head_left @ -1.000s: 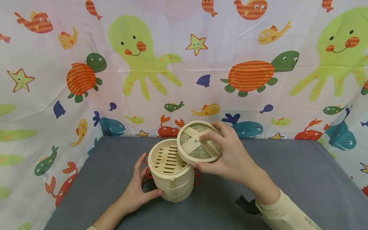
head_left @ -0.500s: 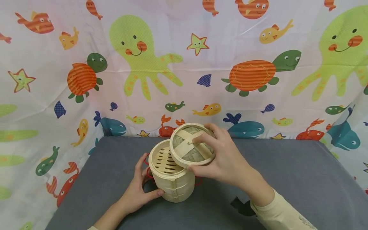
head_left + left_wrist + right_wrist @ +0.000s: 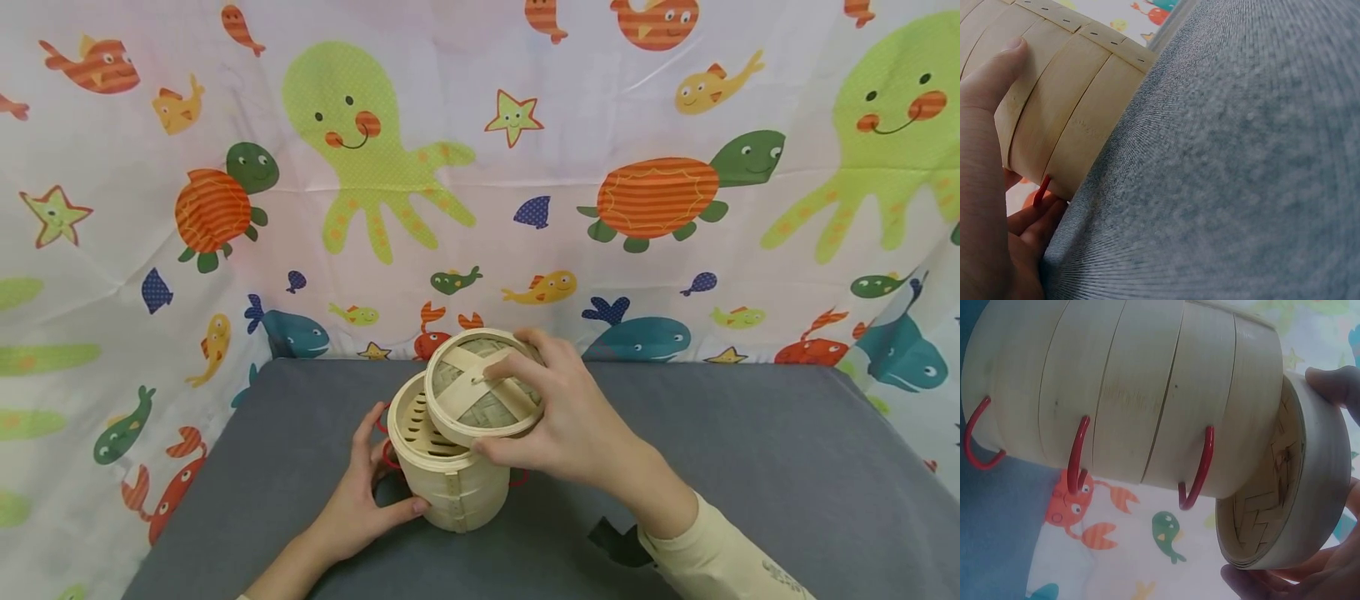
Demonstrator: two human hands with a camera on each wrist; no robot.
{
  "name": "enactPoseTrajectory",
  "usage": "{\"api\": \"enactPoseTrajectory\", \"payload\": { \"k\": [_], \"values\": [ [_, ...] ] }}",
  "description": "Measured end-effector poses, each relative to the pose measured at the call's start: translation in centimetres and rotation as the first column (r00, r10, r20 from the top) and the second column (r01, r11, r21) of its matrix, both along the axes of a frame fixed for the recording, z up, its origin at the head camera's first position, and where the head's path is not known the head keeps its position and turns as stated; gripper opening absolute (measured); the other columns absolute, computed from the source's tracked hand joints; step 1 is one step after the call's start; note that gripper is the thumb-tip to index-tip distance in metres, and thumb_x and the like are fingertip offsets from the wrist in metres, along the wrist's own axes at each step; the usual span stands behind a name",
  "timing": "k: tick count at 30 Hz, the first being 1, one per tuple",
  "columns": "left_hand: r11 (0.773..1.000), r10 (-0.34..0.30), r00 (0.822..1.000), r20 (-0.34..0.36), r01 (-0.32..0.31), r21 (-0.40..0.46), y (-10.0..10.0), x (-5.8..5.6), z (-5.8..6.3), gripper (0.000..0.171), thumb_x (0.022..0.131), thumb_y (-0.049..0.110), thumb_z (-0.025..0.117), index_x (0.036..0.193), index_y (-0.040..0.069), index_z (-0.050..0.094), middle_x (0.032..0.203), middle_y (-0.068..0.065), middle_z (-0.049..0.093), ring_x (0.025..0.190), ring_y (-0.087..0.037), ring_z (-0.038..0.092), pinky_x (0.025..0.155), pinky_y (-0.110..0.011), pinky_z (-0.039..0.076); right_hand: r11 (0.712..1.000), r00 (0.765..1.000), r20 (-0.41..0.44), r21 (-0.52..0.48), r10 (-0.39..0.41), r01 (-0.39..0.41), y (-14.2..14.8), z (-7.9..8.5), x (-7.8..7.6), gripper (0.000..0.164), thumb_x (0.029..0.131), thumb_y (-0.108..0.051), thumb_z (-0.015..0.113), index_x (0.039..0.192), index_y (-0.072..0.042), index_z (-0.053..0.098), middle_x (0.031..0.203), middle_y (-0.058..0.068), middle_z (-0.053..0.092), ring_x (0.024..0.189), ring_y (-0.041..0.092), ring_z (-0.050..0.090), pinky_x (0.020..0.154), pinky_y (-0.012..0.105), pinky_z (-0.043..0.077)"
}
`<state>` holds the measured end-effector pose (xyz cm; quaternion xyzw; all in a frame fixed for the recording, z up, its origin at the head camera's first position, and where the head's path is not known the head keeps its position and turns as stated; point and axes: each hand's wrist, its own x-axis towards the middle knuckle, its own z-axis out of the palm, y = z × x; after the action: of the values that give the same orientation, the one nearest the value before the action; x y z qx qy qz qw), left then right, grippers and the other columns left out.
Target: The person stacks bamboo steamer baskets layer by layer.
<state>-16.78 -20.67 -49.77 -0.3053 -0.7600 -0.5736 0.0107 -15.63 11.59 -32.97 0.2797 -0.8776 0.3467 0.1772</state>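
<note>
A stacked bamboo steamer (image 3: 450, 493) with red loop handles stands on the grey cloth, its slatted inside partly showing at the top left. My left hand (image 3: 360, 500) grips its left side, thumb in front and fingers behind by the red handles (image 3: 1042, 190). The woven steamer lid (image 3: 480, 392) is tilted over the right part of the opening. My right hand (image 3: 551, 408) holds this lid by its rim, index finger across the top. In the right wrist view the woven underside of the lid (image 3: 1260, 506) is seen close against the steamer's upper edge.
Grey cloth (image 3: 750, 467) covers the table. A small black patch (image 3: 621, 543) lies near my right sleeve. Behind and to the left hangs a white curtain (image 3: 480, 225) printed with sea animals, meeting the table's back edge.
My right hand has carried the lid leftward and slightly down, so it covers more of the steamer's opening. The left hand keeps its grip in the same place.
</note>
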Motion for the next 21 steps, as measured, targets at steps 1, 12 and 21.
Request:
{"api": "enactPoseTrajectory", "payload": {
  "k": [1, 12, 21],
  "values": [
    [1.0, 0.0, 1.0, 0.003, 0.0, -0.001, 0.0, 0.0, 0.0, 0.135, 0.087, 0.0, 0.092, 0.176, 0.025, -0.007, 0.15, -0.009, 0.064, 0.124, -0.02, 0.067, 0.106, -0.034, 0.05, 1.0, 1.0, 0.001, 0.001, 0.002, -0.002, -0.1, 0.0, 0.0, 0.052, 0.075, -0.051, 0.097, 0.117, -0.031, 0.074, 0.152, 0.015, 0.053, 0.134, 0.04, 0.048, 0.094, 0.066, 0.049],
    [1.0, 0.011, 1.0, 0.003, -0.011, -0.01, -0.1, 0.2, 0.2, 0.134, 0.088, 0.001, 0.092, 0.175, 0.024, -0.007, 0.15, -0.009, 0.064, 0.124, -0.02, 0.068, 0.105, -0.035, 0.05, 0.999, 0.999, 0.008, 0.001, 0.041, -0.041, -1.4, 0.0, -0.4, 0.055, 0.074, -0.052, 0.097, 0.119, -0.031, 0.074, 0.154, 0.017, 0.052, 0.135, 0.041, 0.05, 0.093, 0.066, 0.05],
    [1.0, -0.001, 1.0, -0.004, 0.001, -0.011, -0.1, 0.0, 0.3, 0.134, 0.088, 0.002, 0.092, 0.175, 0.024, -0.008, 0.149, -0.01, 0.064, 0.123, -0.02, 0.068, 0.104, -0.037, 0.052, 0.998, 0.998, 0.013, -0.003, 0.065, -0.065, -2.2, -0.1, -0.4, 0.055, 0.074, -0.05, 0.098, 0.118, -0.03, 0.073, 0.155, 0.015, 0.051, 0.134, 0.039, 0.049, 0.094, 0.064, 0.051]
  ]
}}
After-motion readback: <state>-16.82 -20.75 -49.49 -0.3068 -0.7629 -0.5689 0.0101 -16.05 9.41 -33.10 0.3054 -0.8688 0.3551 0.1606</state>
